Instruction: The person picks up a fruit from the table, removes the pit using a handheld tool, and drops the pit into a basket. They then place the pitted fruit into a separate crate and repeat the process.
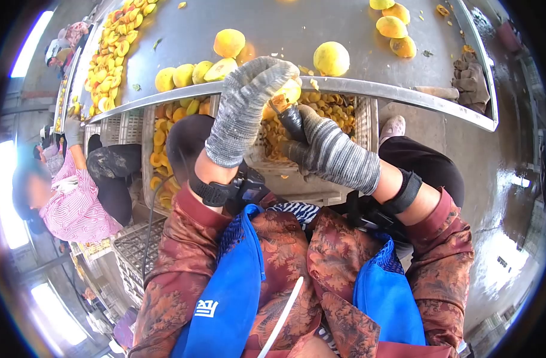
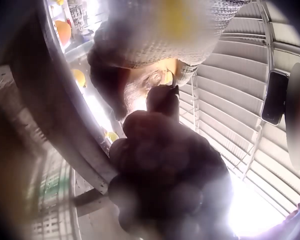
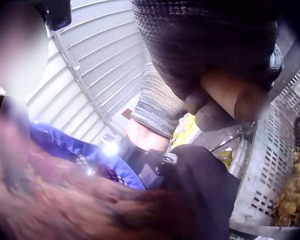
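Closely paired, left hand (image 1: 240, 110) gripping a yellow fruit (image 1: 290, 91), right hand (image 1: 340, 149) wrapped round a dark-handled tool (image 1: 293, 123), by the surface (image 1: 285, 36)'s near edge

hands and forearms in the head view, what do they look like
The left hand and right hand wear knitted gloves streaked in greys and white. Black straps circle both wrists, with dark devices beside them. The sleeves are rust-red with a dark leafy print and plain reddish cuffs.
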`<state>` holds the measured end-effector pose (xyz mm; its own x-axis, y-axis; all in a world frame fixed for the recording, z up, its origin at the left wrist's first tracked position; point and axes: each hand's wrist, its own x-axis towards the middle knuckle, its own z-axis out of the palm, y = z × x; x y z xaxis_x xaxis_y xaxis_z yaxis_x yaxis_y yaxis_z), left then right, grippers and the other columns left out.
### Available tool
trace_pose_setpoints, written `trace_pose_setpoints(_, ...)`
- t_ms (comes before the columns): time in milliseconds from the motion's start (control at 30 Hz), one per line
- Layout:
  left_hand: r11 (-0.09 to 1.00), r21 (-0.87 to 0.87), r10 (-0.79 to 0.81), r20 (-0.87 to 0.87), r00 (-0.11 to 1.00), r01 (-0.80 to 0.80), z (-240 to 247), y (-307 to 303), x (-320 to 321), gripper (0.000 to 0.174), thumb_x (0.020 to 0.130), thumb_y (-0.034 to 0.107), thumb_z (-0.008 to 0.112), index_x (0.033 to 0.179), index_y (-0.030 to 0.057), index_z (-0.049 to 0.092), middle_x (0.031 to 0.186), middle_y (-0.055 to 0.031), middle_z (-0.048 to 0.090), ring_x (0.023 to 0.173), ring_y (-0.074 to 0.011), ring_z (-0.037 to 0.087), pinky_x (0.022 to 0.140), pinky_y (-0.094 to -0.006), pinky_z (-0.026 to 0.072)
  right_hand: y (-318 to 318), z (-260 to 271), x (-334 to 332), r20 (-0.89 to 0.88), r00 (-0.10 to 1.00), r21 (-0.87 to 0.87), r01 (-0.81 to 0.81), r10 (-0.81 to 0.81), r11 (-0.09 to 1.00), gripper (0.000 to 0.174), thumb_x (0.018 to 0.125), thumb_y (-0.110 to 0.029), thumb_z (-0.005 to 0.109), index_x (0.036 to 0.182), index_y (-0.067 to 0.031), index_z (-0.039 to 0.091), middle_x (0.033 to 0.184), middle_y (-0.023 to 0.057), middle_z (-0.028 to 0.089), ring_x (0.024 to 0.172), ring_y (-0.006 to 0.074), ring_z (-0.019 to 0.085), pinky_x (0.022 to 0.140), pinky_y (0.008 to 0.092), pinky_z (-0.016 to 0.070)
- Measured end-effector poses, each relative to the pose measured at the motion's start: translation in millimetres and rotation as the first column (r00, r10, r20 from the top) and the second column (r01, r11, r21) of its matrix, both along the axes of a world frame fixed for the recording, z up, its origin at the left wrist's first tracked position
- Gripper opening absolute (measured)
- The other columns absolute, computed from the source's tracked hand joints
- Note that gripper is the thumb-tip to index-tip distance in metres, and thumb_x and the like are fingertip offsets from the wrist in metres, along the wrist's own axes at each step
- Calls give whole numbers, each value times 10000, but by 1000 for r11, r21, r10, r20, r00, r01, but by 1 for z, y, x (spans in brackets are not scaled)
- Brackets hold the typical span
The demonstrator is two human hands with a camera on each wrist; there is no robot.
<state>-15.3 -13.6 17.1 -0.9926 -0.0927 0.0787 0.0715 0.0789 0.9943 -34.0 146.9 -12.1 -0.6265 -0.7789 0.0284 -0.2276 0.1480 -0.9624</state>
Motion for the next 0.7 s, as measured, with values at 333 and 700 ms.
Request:
trace_pose_setpoints(333,971,228,-48,-92,995,68,21,9,-3,421,863,347,547,1088,-9,541,1013,-166,590,868,-242,606,791,-342,492,8,32,-10,571,792,-259,-74,214,963,249,818,-88,595,1041,-23,505,884,9,557,832,95,526,766,236,445)
trace_pose_setpoints(700,984,-86,-155,11,988,156,22,-5,-8,214,829,225,624,901,25,647,821,-26,650,790,-91,588,734,-228,469,2,19,1,441,890,-72,-98,120,993,361,817,-67,612,1142,-16,464,854,-39,462,798,65,418,736,212,409)
